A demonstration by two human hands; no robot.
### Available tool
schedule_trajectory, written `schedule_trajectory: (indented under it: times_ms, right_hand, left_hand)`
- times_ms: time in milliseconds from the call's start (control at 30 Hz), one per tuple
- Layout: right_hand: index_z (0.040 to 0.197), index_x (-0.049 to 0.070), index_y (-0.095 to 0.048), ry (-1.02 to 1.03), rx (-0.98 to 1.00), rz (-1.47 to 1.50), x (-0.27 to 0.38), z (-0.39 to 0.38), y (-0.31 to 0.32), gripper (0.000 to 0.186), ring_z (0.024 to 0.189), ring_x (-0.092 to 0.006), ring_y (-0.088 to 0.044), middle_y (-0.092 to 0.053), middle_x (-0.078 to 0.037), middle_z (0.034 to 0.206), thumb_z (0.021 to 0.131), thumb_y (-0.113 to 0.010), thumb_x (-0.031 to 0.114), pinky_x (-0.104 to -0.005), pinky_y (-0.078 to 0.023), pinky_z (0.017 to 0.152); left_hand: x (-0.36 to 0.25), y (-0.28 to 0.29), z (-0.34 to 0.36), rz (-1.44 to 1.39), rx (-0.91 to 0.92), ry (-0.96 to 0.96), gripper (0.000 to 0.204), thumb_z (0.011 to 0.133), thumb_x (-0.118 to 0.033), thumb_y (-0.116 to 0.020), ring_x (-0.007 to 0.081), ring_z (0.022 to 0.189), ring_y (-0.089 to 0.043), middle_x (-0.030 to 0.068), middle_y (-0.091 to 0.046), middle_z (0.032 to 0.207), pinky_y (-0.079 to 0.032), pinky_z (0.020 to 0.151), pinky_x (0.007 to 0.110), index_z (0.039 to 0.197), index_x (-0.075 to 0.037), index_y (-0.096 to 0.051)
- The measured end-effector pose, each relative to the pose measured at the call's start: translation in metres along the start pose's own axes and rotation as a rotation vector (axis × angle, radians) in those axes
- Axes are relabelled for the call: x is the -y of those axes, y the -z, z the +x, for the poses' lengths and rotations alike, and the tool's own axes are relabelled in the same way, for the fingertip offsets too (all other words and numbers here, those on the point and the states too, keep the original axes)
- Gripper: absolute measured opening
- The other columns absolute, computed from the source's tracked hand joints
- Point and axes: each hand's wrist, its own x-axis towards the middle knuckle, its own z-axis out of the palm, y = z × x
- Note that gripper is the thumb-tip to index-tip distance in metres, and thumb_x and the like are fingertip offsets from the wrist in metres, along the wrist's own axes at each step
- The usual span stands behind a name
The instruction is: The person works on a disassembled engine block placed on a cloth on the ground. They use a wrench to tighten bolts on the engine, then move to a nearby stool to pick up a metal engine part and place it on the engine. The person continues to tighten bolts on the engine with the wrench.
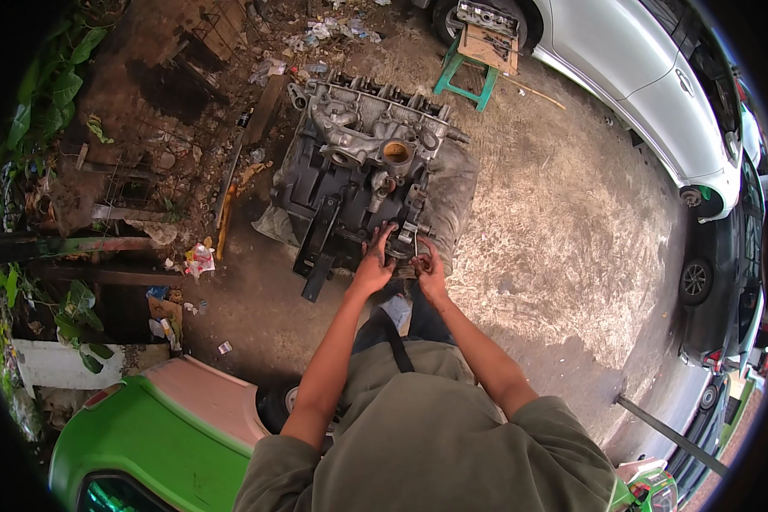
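In front of me stands a car engine block [311, 175] with its valve train showing on top and a round brown-rimmed opening [396, 153] in its metal housing. My left hand [374, 266] rests against the near side of the engine, its fingers stretched out and apart, with no held thing visible. Just to its right, my right hand [432, 271] is closed, fingers bent around a slim bright metal rod [416, 246] beside a small metal bracket on the engine. The fingertips partly cover where the rod meets the engine. A black metal arm [317, 235] sticks out toward me on the left.
Grey cloth [457, 183] lies under the engine. Beyond it, a green stool [478, 68] carries tools and another metal engine part. A silver car [631, 64] is parked at the right, a green vehicle [162, 435] behind my left side. Scrap wood and litter [199, 258] lie left.
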Motion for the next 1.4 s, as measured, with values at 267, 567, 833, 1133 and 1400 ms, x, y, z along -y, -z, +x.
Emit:
schedule_trajectory:
  times_ms: [267,567,833,1133,1400]
  right_hand:
    - [0.139,0.013,-0.042,-0.049,0.053,0.037,0.010,0.002,0.001,0.060,0.083,-0.0116,-0.060,-0.062,-0.005,0.085,0.085,-0.056,-0.010,-0.0260,-0.044,0.075]
    - [0.124,-0.009,-0.048,-0.703,0.062,0.476,0.085,0.057,0.030,0.036,0.044,-0.0071,-0.037,-0.061,-0.008,0.077,0.090,-0.052,0.003,-0.0208,-0.029,0.036]
    - [0.121,-0.014,-0.048,-0.935,0.157,0.694,0.098,0.081,0.067,0.033,0.043,-0.0057,-0.032,-0.050,-0.006,0.072,0.095,-0.045,0.005,-0.0177,-0.024,0.034]
    - [0.136,0.020,-0.050,-0.404,-0.042,0.191,0.060,0.007,0.024,0.043,0.062,-0.0047,-0.044,-0.059,-0.002,0.095,0.095,-0.050,0.007,-0.0189,-0.034,0.049]
    - [0.143,0.024,-0.045,-0.284,-0.046,0.091,0.031,-0.010,-0.009,0.056,0.057,-0.0037,-0.042,-0.059,0.003,0.090,0.092,-0.055,0.001,-0.0221,-0.037,0.048]
  left_hand:
    - [0.002,-0.002,0.000,-0.004,-0.011,0.001,0.084,0.084,0.000,-0.061,0.0279,0.147,-0.009,0.0048,-0.013,0.159,-0.008,0.117,0.053,0.151,-0.029,-0.018]
    - [0.002,-0.002,-0.001,-0.017,-0.019,-0.022,0.085,0.083,0.000,-0.061,0.0289,0.147,-0.009,0.0056,-0.013,0.159,-0.007,0.117,0.054,0.151,-0.028,-0.018]
    - [0.002,-0.001,0.000,-0.009,-0.004,0.002,0.084,0.083,0.001,-0.059,0.0283,0.147,-0.010,0.0049,-0.015,0.159,-0.008,0.117,0.053,0.151,-0.029,-0.019]
    - [0.004,-0.004,-0.002,-0.027,-0.044,-0.022,0.085,0.081,0.002,-0.060,0.0287,0.147,-0.010,0.0048,-0.015,0.159,-0.008,0.117,0.053,0.150,-0.028,-0.020]
    - [0.002,-0.002,-0.001,-0.044,-0.022,-0.008,0.085,0.082,0.003,-0.060,0.0280,0.147,-0.009,0.0044,-0.014,0.159,-0.008,0.117,0.053,0.150,-0.029,-0.020]
